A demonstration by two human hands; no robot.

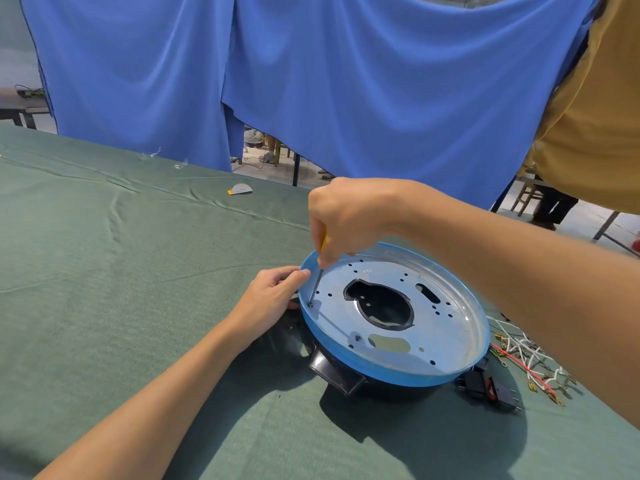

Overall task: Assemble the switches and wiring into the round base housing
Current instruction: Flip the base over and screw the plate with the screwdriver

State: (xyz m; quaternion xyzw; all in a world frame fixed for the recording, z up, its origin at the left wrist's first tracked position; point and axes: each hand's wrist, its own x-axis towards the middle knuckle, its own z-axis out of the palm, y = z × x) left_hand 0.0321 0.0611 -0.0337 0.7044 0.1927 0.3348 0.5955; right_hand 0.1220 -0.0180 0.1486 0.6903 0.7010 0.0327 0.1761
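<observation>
My right hand (pixel 349 220) has its fingers curled round the screwdriver (pixel 317 284), seemingly on a screw. My left hand (pixel 270 299) grips the round base housing (pixel 398 370) by the tabletop's (pixel 104 271) right edge. Next I need steady, upright turning.

A wrinkled green cloth (pixel 104 271) covers the table. Far on it lies a small half-round white card (pixel 240 189) with a yellow edge, and further left lie two clear plastic scraps (pixel 151 154). Beyond the table hangs a draped blue fabric (pixel 346 81). Through a gap beneath it show a pale floor and someone's shoe (pixel 266 157). At the far left stands a dark bench (pixel 20 109). At the right edge is a mustard-yellow shirt (pixel 595 116), with a wooden chair (pixel 526 195) below it.
</observation>
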